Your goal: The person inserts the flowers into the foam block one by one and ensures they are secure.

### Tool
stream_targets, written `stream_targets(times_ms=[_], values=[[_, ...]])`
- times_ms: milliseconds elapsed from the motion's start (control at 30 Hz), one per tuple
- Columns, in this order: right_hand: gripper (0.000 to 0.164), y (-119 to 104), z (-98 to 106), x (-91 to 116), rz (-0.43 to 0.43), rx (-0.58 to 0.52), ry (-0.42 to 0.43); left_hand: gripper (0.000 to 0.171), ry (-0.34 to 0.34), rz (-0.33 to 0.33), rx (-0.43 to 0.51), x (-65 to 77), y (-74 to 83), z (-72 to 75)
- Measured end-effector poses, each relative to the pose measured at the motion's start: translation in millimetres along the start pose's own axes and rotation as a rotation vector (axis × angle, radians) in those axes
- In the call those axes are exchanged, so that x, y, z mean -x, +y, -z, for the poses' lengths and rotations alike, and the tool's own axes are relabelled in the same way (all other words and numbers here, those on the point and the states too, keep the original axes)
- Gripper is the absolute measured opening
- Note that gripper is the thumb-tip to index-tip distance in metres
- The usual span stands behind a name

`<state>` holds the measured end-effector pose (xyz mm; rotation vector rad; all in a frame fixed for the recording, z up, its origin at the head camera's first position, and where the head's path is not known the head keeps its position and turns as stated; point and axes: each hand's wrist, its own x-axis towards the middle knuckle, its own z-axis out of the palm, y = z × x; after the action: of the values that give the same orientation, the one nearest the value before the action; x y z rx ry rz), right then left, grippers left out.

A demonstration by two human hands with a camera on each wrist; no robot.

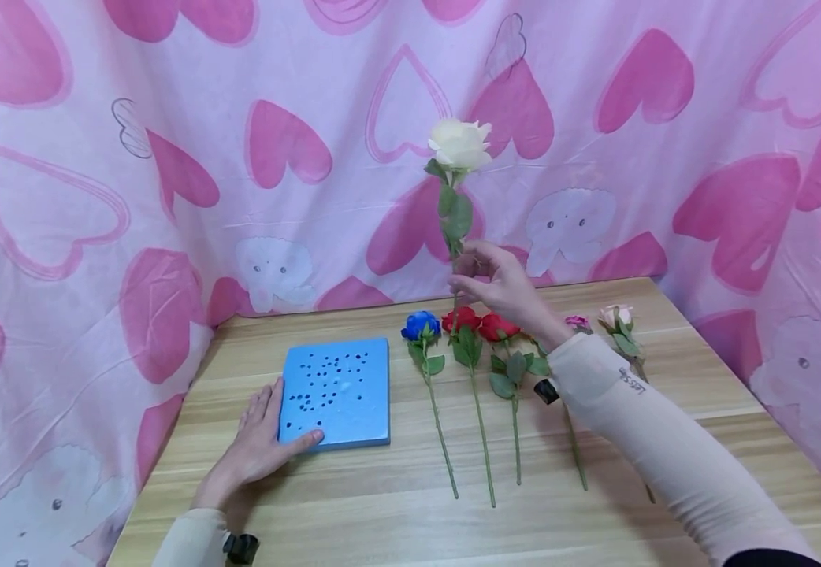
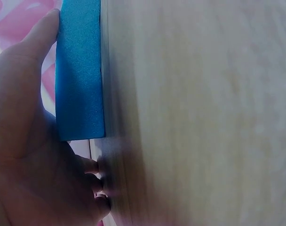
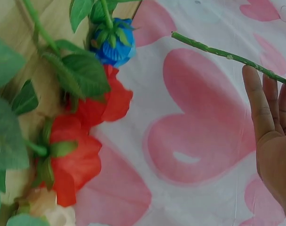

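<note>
Your right hand (image 1: pixel 492 277) pinched the white rose (image 1: pixel 458 213) by its stem and held it bloom up over the far side of the desk (image 1: pixel 354 504), in front of the heart-patterned cloth (image 1: pixel 339 205); in the right wrist view the stem's lower end hung free. Your left hand (image 1: pixel 263 437) lay unclenched against the blue foam block (image 1: pixel 343 417), thumb on the top near the front edge, fingers along the left side. No stem stood in the block's holes, so the step in hand looked like carrying this rose towards it. The next move probably called for bringing the rose left, lining the stem tip up with one hole and pressing straight down while your left hand braced the block. To the block's right lay a blue rose (image 1: pixel 421 326), two red roses (image 1: pixel 499 327), a magenta flower (image 1: pixel 577 322) and a pale pink rose (image 1: pixel 616 316). Dark lettering (image 1: pixel 632 380) on your right sleeve (image 1: pixel 666 441) seemed to begin "Lets"; the rest was too small to read, and no brand or label could be made out elsewhere
</note>
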<state>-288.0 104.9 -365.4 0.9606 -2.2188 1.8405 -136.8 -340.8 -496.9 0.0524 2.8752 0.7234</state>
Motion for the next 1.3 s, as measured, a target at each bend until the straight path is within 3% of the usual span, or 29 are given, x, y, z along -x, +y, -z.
stream_targets(times_ms=[333, 600, 933, 1300], values=[[0.029, 3.5, -24.7, -7.6, 0.048, 0.048, -0.016, 0.135, -0.002, 0.006, 0.000, -0.2, -1.5, 0.4], [0.029, 0.4, -41.8, -14.3, 0.027, -0.065, -0.053, 0.134, -0.007, 0.006, 0.000, 0.0, -0.9, 1.4], [0.031, 3.3, -59.5, -23.0, -0.003, -0.090, -0.073, 0.136, -0.011, 0.024, 0.011, 0.1, -3.5, 0.6], [0.029, 3.0, -78.2, -31.1, 0.010, -0.113, -0.086, 0.134, 0.005, 0.002, 0.000, -0.3, -0.3, 0.3]])
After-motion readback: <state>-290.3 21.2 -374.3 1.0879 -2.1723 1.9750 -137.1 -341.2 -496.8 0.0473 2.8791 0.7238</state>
